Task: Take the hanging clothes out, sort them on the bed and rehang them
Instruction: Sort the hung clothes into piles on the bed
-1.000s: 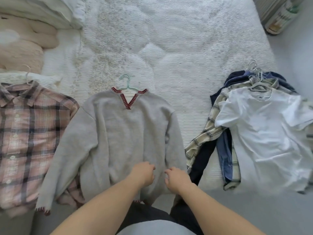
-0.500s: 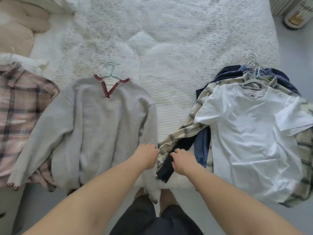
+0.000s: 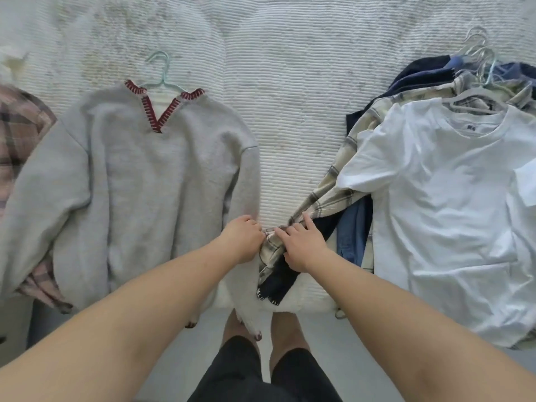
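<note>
Three groups of clothes: they lie on the bed [image 3: 290, 82], spread apart, presumably so each sort stays separate.
Pink plaid shirt [image 3: 17, 134]: at nine o'clock, cut off by the frame, partly under the sweater's sleeve.
Grey sweater [image 3: 150, 181]: at ten o'clock, flat on its green hanger [image 3: 162, 79], hook pointing to twelve, ready to lift as it lies.
Left hand [image 3: 242, 237]: at centre, fingers curled at the edge between the sweater's sleeve and the plaid sleeve; whether it grasps cloth I cannot tell.
Right hand [image 3: 301, 245]: just beside the left, fingers fairly straight, pressing on the cream plaid sleeve [image 3: 316, 207], likely tidying it back toward its pile.
Dark sleeve [image 3: 278, 282]: under that hand, trailing to six o'clock over the bed's edge.
Right pile: at three o'clock, white T-shirt [image 3: 441, 204] on top of the stack, hangers [image 3: 475, 53] bunched at one o'clock.
</note>
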